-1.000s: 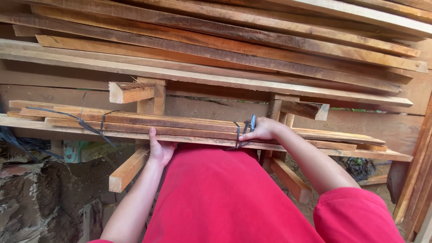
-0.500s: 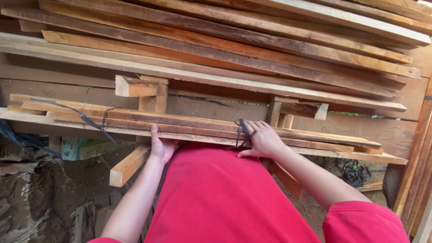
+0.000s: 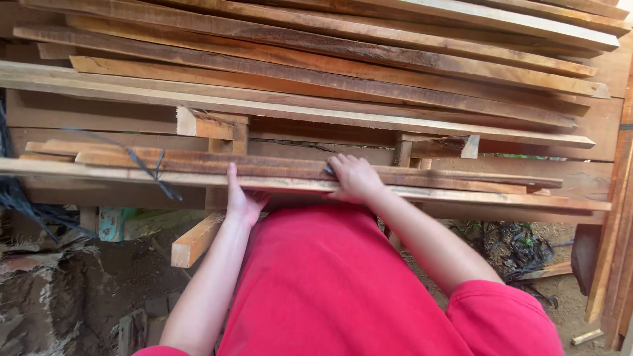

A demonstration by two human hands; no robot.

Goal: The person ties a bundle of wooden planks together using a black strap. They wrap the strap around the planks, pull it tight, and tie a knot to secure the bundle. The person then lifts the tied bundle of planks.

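L hand [image 3: 242, 198] grip round plank [image 3: 165, 177] edge; R hand [image 3: 353, 178] flat on plank, w/ dark tool.

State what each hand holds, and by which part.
Left hand grips the near edge of the long plank from below. Right hand rests on the boards, over a small dark object; grip unclear.

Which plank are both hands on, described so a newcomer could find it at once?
Start at the big stack of planks filling the upper view, then drop to the low shelf at the person's waist. The long thin plank at its front edge is the one: the left hand grips it from below, the right hand presses on top.
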